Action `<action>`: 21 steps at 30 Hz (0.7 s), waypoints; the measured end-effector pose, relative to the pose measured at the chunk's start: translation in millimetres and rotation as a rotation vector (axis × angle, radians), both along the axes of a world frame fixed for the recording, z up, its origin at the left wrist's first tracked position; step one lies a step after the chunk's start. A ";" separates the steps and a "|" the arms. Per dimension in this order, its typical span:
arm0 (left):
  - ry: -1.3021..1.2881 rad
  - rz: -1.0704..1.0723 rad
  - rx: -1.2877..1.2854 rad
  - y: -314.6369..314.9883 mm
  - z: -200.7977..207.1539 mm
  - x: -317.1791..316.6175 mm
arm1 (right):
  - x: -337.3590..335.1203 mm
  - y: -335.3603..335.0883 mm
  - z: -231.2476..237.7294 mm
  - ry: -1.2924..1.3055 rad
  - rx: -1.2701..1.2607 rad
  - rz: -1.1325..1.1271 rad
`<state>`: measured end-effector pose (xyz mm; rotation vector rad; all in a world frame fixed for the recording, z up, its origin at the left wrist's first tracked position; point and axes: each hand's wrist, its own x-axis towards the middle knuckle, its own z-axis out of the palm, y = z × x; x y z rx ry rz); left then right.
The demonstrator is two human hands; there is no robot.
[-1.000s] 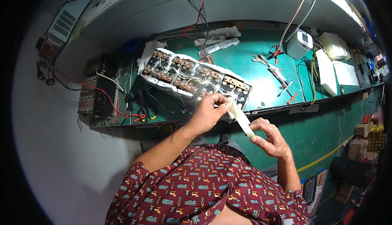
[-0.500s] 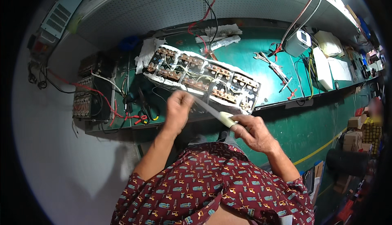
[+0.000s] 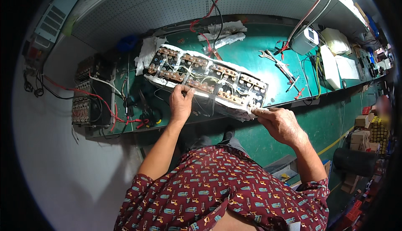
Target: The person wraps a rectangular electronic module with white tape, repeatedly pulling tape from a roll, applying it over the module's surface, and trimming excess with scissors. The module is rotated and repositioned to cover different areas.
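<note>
A long battery pack (image 3: 217,89) lies slanted along the bench's front edge, with rows of copper-coloured bars, thin wires and white padding on its rim. My left hand (image 3: 181,105) is closed in a pinch at its front edge, over the end of the tape. Clear, shiny tape (image 3: 222,107) runs along the pack's front side toward the right. At the pack's right front corner, my right hand (image 3: 280,124) is closed, with a finger reaching onto the corner. The pale tape roll at this hand is hidden.
Black-handled scissors (image 3: 149,116) and red clips lie left of the pack. A second battery block (image 3: 90,101) stands further left. Wrenches (image 3: 281,69), a grey-white device (image 3: 305,42) and white foam pieces (image 3: 331,69) are on the right. Red and black cables hang at the back.
My right hand has moved right with the tape roll, to the pack's right corner. My left hand has moved slightly up, against the front edge. The tape now lies along the pack's front side.
</note>
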<state>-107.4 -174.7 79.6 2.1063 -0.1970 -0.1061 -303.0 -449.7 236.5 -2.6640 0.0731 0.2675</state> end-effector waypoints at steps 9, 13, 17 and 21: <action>-0.180 -0.030 0.151 -9.5 -12.3 -0.4 | 4.7 -2.9 -10.1 0.030 -0.091 0.067; -0.122 0.011 0.191 -11.3 -15.7 -1.7 | 8.1 -1.4 -8.1 0.084 -0.114 0.093; -0.080 0.135 0.210 -18.2 -11.1 -8.5 | 10.2 -4.9 -8.8 0.128 -0.156 0.129; 0.031 0.187 0.116 -20.5 -12.3 -5.5 | 8.2 -6.9 -14.2 0.112 -0.177 0.170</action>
